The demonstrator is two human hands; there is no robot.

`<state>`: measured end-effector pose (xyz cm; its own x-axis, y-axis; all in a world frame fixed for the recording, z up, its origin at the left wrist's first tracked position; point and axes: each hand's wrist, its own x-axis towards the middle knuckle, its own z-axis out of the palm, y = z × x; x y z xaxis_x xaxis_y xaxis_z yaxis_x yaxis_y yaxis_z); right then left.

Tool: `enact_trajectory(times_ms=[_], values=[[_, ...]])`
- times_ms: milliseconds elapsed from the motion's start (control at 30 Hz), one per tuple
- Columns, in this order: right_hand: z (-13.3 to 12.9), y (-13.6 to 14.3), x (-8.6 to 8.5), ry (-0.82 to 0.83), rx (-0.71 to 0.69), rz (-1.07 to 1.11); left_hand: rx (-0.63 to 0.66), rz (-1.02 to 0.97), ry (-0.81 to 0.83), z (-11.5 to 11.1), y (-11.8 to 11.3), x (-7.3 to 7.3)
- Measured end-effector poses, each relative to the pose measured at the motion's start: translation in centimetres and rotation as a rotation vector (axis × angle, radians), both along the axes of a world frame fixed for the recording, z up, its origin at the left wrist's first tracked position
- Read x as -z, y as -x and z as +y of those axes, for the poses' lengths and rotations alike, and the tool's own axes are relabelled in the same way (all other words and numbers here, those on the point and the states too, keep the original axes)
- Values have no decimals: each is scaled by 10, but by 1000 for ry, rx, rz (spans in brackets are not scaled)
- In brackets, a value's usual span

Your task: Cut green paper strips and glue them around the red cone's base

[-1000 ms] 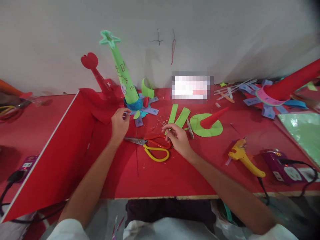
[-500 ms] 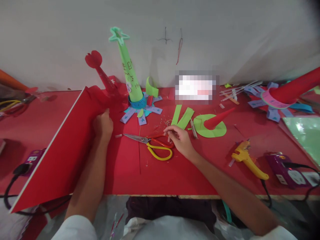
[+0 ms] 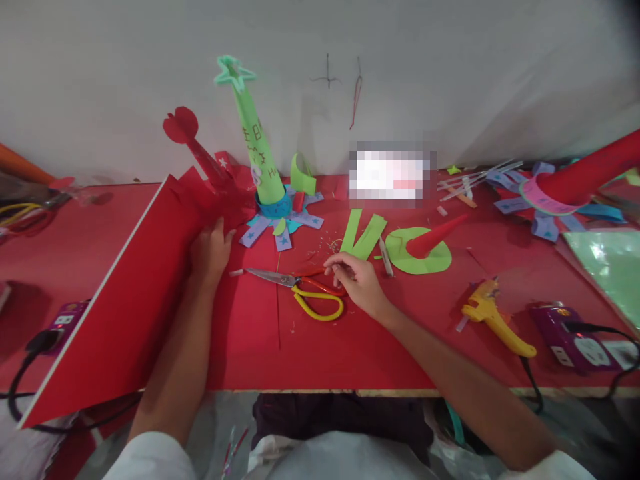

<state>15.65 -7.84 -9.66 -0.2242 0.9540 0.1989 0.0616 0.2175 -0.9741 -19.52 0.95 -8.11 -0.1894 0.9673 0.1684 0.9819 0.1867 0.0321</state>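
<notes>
Against the raised red sheet (image 3: 100, 333) on the left of the table (image 3: 320, 363), the inner side of the left hand (image 3: 210, 252) is hard to make out; its fingers are extended and the thumb stands apart, but whether it touches the sheet cannot be told. The right hand (image 3: 359, 279) covers part of the red handle of the scissors (image 3: 319, 307), which lie mid-table with blades pointing left. That hand is half open, its fingers loosely bent with nothing seen in them; whether they touch the handle is unclear. A pixelated patch (image 3: 387, 175) hides whatever is at the wall behind. The large red cone (image 3: 590, 170) with a pink band is cut off at the right edge, as is the green sheet (image 3: 613, 267) below it. Dark shade blurs the folds near the red heart-topped piece (image 3: 205, 157). Compared with the first frame, the left hand has left the blue base of the green cone (image 3: 260, 150) and come down beside the red sheet; since the middle frame its thumb has spread from the fingers. The right hand remains over the scissors, and the yellow glue gun (image 3: 493, 317) still lies to the right.
</notes>
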Motion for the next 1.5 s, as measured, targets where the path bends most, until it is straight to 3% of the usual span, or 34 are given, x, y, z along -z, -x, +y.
enact_trajectory(times_ms=[300, 500, 733, 1000, 1100, 1233, 1300, 1367, 1500], values=[[-1, 0, 0, -13, -21, -28, -48, -29, 36, 5, 1, 5], [-1, 0, -1, -9, -29, -30, 148, -165, -110, 7, 9, 14], [-1, 2, 2, -3, -37, -33, -20, -205, -74, 13, 11, 17], [-1, 2, 1, 0, -32, -33, -51, -185, -180, 6, 3, 4], [-1, 1, 1, 11, -29, -11, 60, -204, -329, -7, -15, -4], [3, 1, 2, 154, -56, 154, 320, -355, -443, -33, -61, -10], [6, 1, 2, 276, -95, 282, 456, -549, -395, -48, -89, -11], [8, 1, 0, 354, -118, 381, 620, -727, -235, -61, -113, -11], [10, 1, -4, 406, -54, 465, 887, -896, 30, -78, -141, -11]])
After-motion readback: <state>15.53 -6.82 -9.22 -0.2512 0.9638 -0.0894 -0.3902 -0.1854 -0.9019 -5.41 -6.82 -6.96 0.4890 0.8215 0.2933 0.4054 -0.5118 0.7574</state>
